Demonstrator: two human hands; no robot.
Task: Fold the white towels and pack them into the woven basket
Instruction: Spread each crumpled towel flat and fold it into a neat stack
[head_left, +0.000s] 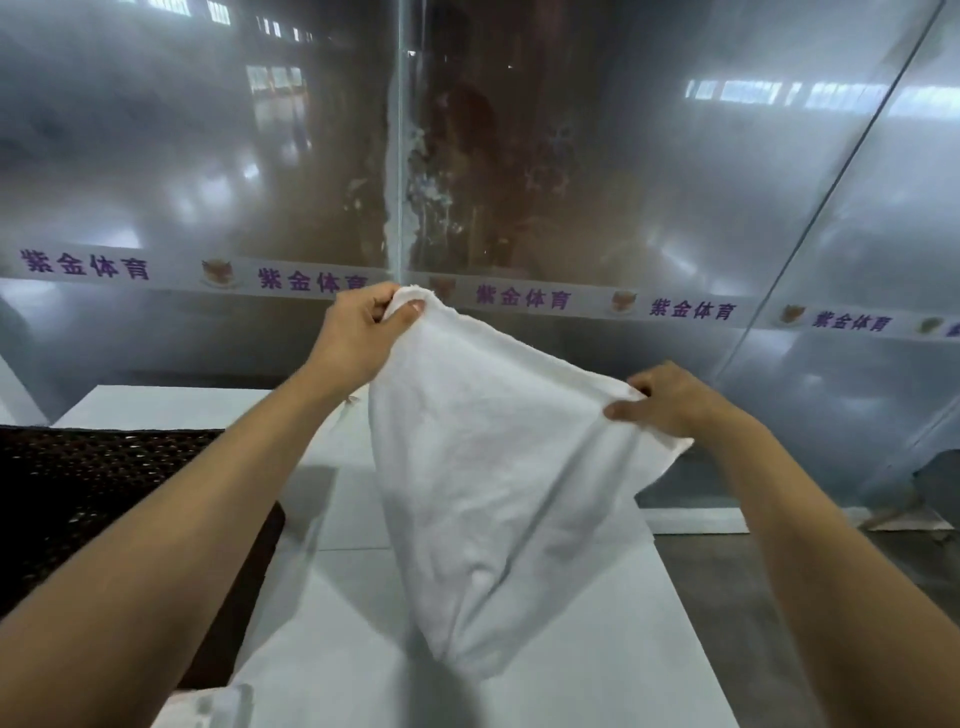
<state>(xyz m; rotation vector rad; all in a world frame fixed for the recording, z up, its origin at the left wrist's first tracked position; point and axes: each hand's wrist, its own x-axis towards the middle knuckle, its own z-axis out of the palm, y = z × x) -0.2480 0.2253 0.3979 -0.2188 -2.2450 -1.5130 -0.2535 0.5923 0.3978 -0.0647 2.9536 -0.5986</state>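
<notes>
From the head view, 1 white towel (498, 467) hangs in the air above the white surface (597, 649), held up by 2 bare hands. The left hand (358, 332) pinches the towel's upper corner, its fingers (410, 312) curled round the cloth with the thumb pressed on the near face; this corner is the highest point. The right hand (670, 400) grips the other top corner lower and to the right, thumb on the near side, other fingers hidden behind the fabric. The top edge runs taut and slanted between the 2 grips, and a short flap sticks out past the right hand. Below, the cloth narrows to a loose bottom end that hangs near the surface; I cannot tell whether it touches. The dark woven basket (104, 493) sits on the left, partly hidden behind the left forearm, its far rim just in front of the surface's far edge. The surface's right edge runs along under the right forearm, with grey floor (727, 582) beyond it. A glass wall (649, 182) with a printed band (691, 309) stands close behind the far edge. More white cloth (218, 706) lies blurred at the bottom left.
</notes>
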